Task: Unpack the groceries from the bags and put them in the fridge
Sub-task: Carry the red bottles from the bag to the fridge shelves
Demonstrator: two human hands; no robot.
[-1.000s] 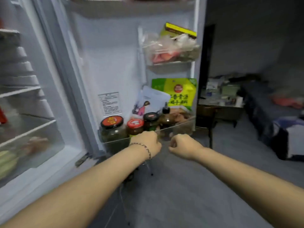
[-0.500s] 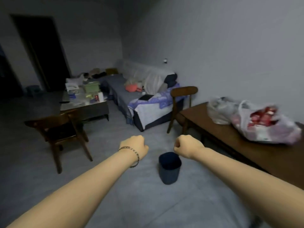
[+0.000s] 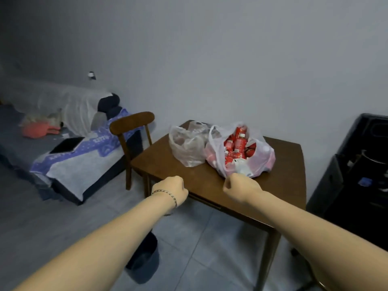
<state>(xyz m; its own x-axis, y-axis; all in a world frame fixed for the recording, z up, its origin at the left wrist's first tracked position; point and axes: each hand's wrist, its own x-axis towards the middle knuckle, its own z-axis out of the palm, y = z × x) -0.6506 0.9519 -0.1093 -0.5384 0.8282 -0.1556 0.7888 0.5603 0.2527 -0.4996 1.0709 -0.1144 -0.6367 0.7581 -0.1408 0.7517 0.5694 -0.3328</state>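
Left of frame: sofa [image 3: 25, 148] under a patterned cover, with a dark tablet [image 3: 67, 144] lying flat on it.
Centre left: wooden chair [image 3: 132, 122], its back near the table corner.
Lower centre: dark bin [image 3: 144, 261] on the tiled floor, partly behind the left forearm.
Left hand [image 3: 171, 191]: fingers curled into a fist, holding nothing, bracelet [image 3: 165, 195] at the wrist, before the table's near edge.
Centre: brown wooden table [image 3: 283, 181] carrying two grocery bags that touch; clear plastic bag [image 3: 186, 148] on the left, white plastic bag [image 3: 260, 162] of red packets [image 3: 237, 145] on the right.
Right hand [image 3: 241, 186]: fist, empty, at the white bag's near edge; contact unclear.
Far right: black appliance [image 3: 357, 175].
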